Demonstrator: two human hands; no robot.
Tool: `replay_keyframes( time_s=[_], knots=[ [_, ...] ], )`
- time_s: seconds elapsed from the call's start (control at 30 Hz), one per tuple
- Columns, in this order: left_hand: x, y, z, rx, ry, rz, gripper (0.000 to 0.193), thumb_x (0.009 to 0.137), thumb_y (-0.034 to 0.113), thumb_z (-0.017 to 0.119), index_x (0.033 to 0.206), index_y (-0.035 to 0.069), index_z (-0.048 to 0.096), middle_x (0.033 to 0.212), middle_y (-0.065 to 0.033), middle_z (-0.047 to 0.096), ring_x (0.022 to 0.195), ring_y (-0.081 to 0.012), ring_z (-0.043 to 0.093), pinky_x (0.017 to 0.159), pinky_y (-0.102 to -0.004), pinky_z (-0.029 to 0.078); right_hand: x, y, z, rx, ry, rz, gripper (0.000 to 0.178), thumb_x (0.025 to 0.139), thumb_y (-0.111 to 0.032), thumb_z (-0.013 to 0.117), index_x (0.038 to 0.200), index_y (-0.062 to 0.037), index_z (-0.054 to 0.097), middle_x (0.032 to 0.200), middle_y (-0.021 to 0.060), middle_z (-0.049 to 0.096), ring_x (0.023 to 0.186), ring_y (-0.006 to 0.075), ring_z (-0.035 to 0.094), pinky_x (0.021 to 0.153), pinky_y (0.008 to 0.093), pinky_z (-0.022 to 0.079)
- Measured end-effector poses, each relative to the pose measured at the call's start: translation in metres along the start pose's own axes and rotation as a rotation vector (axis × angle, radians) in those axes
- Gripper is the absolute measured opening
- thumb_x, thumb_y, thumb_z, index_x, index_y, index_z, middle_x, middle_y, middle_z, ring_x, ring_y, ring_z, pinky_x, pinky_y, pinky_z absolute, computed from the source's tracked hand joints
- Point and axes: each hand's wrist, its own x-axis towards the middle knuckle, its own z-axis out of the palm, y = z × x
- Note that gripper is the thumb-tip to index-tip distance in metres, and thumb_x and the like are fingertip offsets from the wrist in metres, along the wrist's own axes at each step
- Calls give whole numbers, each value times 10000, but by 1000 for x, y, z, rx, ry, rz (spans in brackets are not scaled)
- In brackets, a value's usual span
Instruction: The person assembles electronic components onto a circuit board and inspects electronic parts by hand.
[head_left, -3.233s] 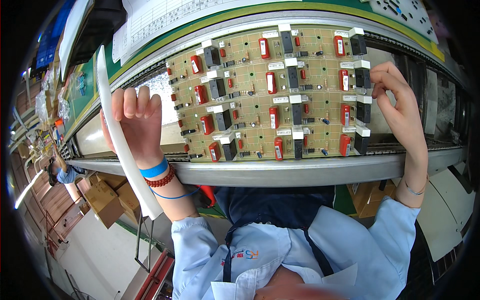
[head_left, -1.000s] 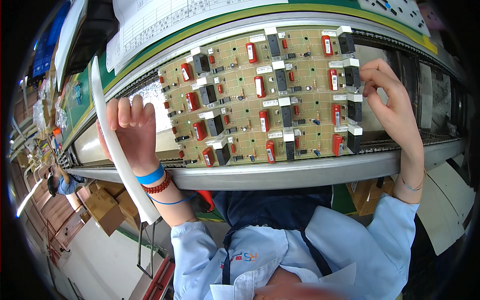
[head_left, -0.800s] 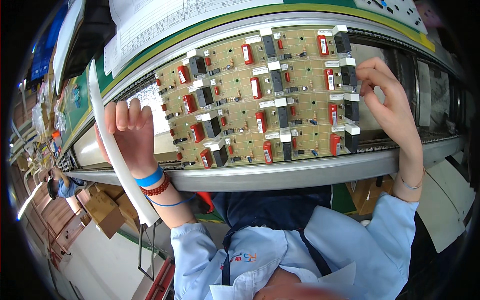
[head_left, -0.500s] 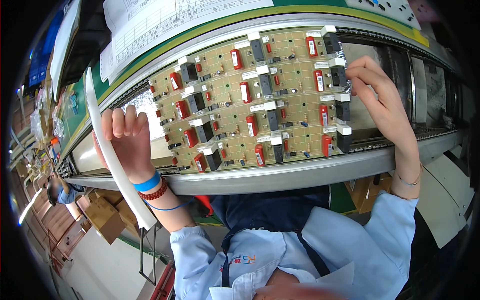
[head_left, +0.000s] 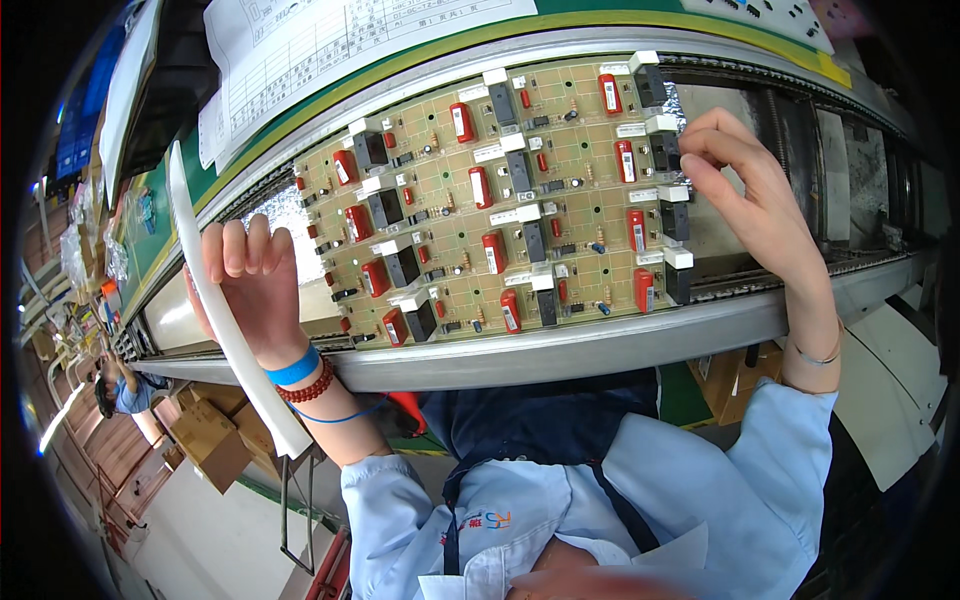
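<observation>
Circuit board (head_left: 510, 225): tan panel studded with red and black parts, lying on the conveyor rails (head_left: 600, 340), spanning them edge to edge.
Right hand (head_left: 745, 190): at the board's right edge, fingertips pinched together on a black component (head_left: 665, 150) there.
Left hand (head_left: 255, 285): just off the board's left edge, fingers loosely curled, clamped on nothing.
White strip (head_left: 225, 310): slanting beside the left hand.
Room: printed sheets (head_left: 330, 50) along the far edge; cardboard boxes (head_left: 205, 445) on the floor below.

Both hands (head_left: 255, 285) (head_left: 745, 195) raised, fingers curled
</observation>
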Motion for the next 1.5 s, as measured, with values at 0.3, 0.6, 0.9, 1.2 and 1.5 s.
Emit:
replay_keyframes(
  time_s=[0.3, 0.6, 0.9, 1.2, 1.5],
  knots=[
    [0, -2, 3, 1, 3, -1, 223, 815, 210, 609, 702, 140, 431, 696, 32, 421, 678, -93, 350, 647, -225, 300, -4, -2, -3, -15, -75, -24, 300, 797, -190, 610, 955, 57, 547, 897, 76, 483, 708, 138, 486, 664, 257, 399],
    [-1, -2, 3, 6, -6, -4, 227, 809, 217, 620, 704, 139, 434, 698, 34, 423, 679, -91, 350, 648, -224, 299, -6, -3, -3, 42, -99, -4, 339, 746, -148, 656, 996, 50, 540, 921, 67, 481, 725, 142, 485, 683, 258, 398],
    [-1, -4, 5, 12, 0, 1, 210, 835, 219, 582, 706, 143, 434, 696, 38, 417, 674, -90, 342, 645, -226, 295, -9, 0, -4, 14, -217, -98, 532, 664, -138, 723, 1101, 50, 484, 1027, 85, 432, 806, 169, 474, 773, 290, 415],
    [-1, -6, 7, 16, -1, 12, 203, 836, 208, 574, 706, 136, 434, 697, 35, 418, 675, -91, 344, 647, -225, 297, -13, 4, -2, 48, -293, -167, 748, 606, -193, 781, 1204, 54, 406, 1128, 108, 367, 907, 224, 453, 811, 305, 420],
    [-2, -6, 7, 3, 1, 12, 197, 816, 192, 592, 708, 130, 439, 702, 29, 425, 682, -94, 349, 649, -227, 297, -16, 4, 0, 15, -344, -150, 904, 565, -271, 806, 1278, 34, 343, 1225, 109, 310, 914, 221, 449, 852, 335, 394]
  ],
)
